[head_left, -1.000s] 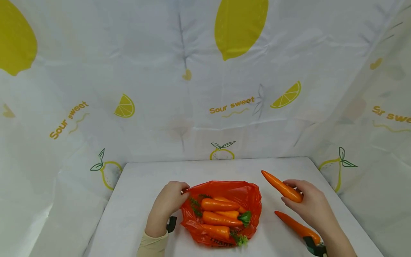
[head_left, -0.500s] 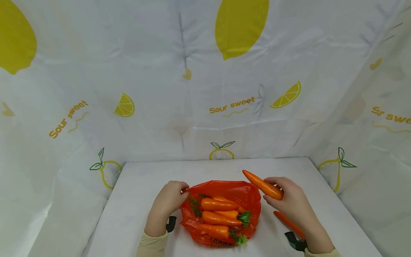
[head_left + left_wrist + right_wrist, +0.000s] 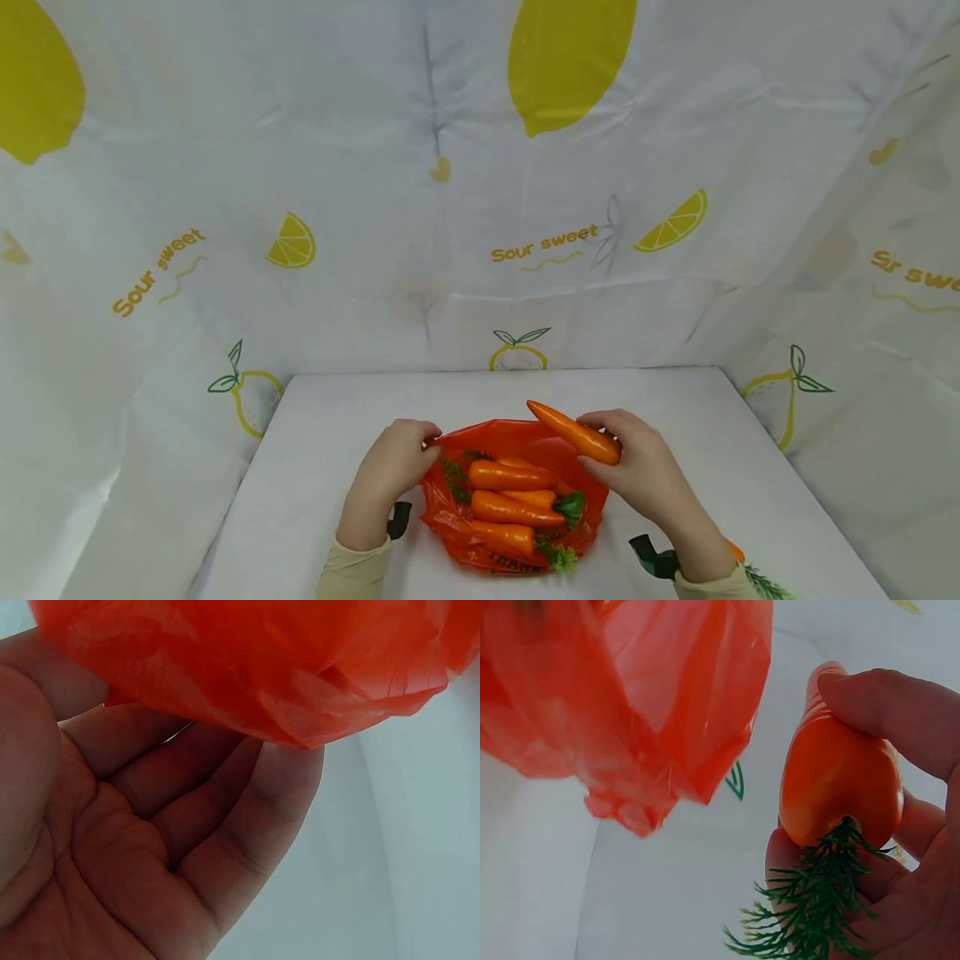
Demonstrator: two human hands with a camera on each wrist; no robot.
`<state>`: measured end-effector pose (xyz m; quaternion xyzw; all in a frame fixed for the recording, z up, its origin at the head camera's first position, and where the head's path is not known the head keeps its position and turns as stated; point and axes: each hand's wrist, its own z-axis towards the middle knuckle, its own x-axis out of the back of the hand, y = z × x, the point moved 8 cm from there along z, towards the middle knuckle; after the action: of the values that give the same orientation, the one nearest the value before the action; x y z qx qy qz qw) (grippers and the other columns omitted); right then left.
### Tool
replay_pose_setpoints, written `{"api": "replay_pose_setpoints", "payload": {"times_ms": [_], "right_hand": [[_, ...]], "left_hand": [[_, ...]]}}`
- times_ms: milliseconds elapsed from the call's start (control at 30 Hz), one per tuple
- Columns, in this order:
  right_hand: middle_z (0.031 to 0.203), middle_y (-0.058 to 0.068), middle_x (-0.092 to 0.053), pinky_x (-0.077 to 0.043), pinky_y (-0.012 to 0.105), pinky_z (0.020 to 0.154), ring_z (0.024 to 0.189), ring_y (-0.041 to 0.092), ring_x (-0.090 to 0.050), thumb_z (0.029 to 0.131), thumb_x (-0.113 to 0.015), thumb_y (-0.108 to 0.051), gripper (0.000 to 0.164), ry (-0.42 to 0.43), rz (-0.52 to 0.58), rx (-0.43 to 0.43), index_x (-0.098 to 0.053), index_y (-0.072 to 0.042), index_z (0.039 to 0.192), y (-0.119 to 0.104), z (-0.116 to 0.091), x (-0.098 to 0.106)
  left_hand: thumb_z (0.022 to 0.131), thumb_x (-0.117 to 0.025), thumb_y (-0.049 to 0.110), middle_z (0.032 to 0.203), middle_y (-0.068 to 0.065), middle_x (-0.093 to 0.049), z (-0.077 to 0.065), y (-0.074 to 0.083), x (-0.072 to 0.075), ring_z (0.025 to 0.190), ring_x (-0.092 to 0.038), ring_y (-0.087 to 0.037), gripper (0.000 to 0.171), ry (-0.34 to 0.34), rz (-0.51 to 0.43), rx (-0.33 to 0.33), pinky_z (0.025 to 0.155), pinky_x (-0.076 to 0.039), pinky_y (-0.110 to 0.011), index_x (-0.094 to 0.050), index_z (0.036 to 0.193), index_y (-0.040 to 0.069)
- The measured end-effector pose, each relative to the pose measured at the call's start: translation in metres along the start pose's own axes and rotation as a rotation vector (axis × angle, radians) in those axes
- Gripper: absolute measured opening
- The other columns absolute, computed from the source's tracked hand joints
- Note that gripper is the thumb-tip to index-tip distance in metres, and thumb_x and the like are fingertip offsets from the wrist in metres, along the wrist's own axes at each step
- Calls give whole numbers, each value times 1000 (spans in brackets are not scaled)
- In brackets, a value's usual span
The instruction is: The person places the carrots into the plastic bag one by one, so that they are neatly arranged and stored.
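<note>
A red plastic bag (image 3: 452, 529) lies wide-mouthed on the white table with several orange carrots (image 3: 501, 507) and their green tops inside. My left hand (image 3: 395, 462) pinches the bag's left rim between thumb and fingers. In the left wrist view its fingers (image 3: 247, 817) curl up to the red plastic (image 3: 247, 667). Over the bag's right rear rim, my right hand (image 3: 637, 462) grips one more carrot (image 3: 573, 432), its tip slanting up and left. The right wrist view shows this carrot (image 3: 840, 780) between thumb and fingers, its feathery green top (image 3: 810, 907) hanging down.
Another carrot lies on the table (image 3: 300, 467) at the right, mostly hidden by my right forearm; its green leaves (image 3: 765, 583) stick out. A white lemon-print sheet (image 3: 375, 317) walls in the table's back and sides.
My right hand has carried its carrot leftward from right of the bag to over the bag's right side. My left hand has stayed at the rim, and the other carrots have not moved.
</note>
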<state>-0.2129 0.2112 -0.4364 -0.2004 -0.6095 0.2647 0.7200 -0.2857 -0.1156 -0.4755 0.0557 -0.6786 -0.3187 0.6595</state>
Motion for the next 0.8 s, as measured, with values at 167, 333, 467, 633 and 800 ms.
{"api": "replay_pose_setpoints", "payload": {"times_ms": [167, 333, 467, 633, 800], "right_hand": [[124, 0, -74, -62, 27, 81, 98, 15, -65, 89, -95, -17, 47, -8, 12, 39, -77, -21, 132, -9, 3, -10], [123, -5, -74, -62, 26, 82, 100, 14, -66, 88, -96, -17, 48, -23, 24, 54, -77, -25, 132, -15, 5, -22], [127, -6, -74, -62, 28, 86, 104, 13, -67, 89, -96, -18, 47, -54, 34, 60, -77, -24, 132, -20, 6, -32], [126, -8, -74, -61, 28, 86, 101, 12, -65, 89, -96, -19, 46, -93, 50, 52, -77, -26, 130, -24, 7, -45], [126, -14, -73, -61, 30, 91, 104, 9, -64, 87, -97, -19, 46, -102, 48, 59, -77, -30, 127, -28, 8, -56]], "left_hand": [[98, -79, 11, 108, -8, -84, 0, 0, 1, 92, -74, -19, 19, 2, 4, -3, 84, -65, -43, -85, 115, 6], [99, -79, 12, 109, -8, -83, 0, 0, 0, 92, -74, -20, 20, -4, -2, 6, 84, -66, -44, -84, 116, 6], [99, -79, 12, 109, -8, -83, 0, -1, -1, 92, -74, -20, 20, -7, 1, 10, 84, -66, -44, -84, 117, 6], [100, -79, 13, 109, -8, -83, 0, -1, -1, 92, -74, -20, 19, -6, 6, 9, 85, -66, -44, -84, 117, 7], [100, -79, 14, 109, -7, -83, 0, -2, 0, 92, -73, -19, 19, -9, 3, 18, 84, -66, -43, -84, 117, 7]]}}
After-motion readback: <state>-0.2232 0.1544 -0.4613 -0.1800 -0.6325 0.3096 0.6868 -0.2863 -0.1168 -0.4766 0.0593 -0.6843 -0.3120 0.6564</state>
